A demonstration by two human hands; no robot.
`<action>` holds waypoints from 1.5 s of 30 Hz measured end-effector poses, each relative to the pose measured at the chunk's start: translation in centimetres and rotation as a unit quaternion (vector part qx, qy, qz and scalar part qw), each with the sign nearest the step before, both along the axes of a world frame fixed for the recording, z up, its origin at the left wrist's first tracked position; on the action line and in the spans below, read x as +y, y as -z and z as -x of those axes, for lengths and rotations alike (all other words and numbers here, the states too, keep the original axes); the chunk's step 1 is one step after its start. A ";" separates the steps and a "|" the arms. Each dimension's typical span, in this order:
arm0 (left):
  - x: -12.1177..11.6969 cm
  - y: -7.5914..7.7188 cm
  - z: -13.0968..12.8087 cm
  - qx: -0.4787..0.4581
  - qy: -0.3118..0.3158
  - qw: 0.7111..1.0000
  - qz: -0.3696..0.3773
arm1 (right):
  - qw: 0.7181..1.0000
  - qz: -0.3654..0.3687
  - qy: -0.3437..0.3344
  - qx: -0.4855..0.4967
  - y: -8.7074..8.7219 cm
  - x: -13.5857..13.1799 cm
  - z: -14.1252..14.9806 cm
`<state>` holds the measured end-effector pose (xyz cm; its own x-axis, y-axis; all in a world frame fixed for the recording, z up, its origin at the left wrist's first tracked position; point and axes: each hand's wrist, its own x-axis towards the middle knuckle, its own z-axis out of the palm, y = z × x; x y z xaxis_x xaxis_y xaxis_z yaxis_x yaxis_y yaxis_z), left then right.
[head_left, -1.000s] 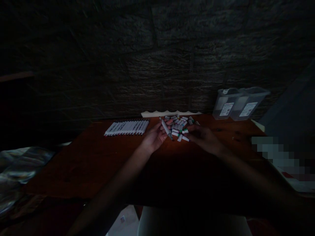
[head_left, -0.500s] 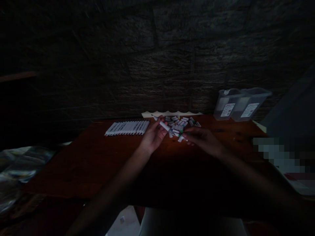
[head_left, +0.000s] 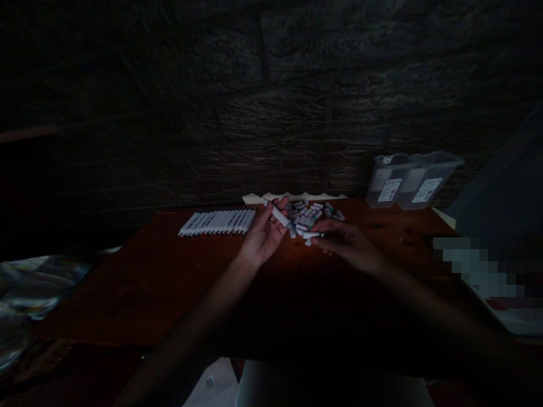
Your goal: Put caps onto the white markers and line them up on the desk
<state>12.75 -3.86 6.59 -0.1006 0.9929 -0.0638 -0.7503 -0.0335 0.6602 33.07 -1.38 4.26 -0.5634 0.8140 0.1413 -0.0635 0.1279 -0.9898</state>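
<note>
By the cap pile (head_left: 313, 214), the left hand (head_left: 261, 239) holds 1 marker (head_left: 279, 216), the right hand (head_left: 350, 243) 1 cap (head_left: 311, 234): apparently capping, needing alignment next.

Dim light, dark stone-block wall (head_left: 292, 113), reddish-brown wooden table (head_left: 139, 282)

From the person's head, the one view looks forward and down, with the left hand (head_left: 263, 236) and right hand (head_left: 347, 242) at middle distance. It spans the wooden table (head_left: 161, 282) and faces the wall (head_left: 275, 113) beyond.
</note>
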 end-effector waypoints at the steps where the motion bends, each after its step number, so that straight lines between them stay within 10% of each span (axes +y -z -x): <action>1: 0.0 0.0 0.0 0.007 0.000 1.000 -0.002 | 1.000 -0.003 0.001 0.000 0.0 0.0 -0.1; 35: -1.2 -0.7 -0.1 0.056 0.052 0.995 -0.059 | 0.996 -0.068 -0.031 -0.047 0.1 0.5 -0.7; 40: -1.1 -0.5 0.0 0.045 0.070 0.993 -0.078 | 0.985 -0.101 0.100 -0.101 0.8 2.8 -1.9; 45: -0.2 0.7 0.2 0.160 0.016 0.985 -0.064 | 0.902 -0.222 0.234 -0.286 1.8 4.4 -2.8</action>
<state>12.59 -4.10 5.88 -0.0636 0.9938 0.0910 -0.5059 -0.1107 0.8555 35.92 3.06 2.45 -0.2569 0.9165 0.3066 0.6055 0.3999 -0.6881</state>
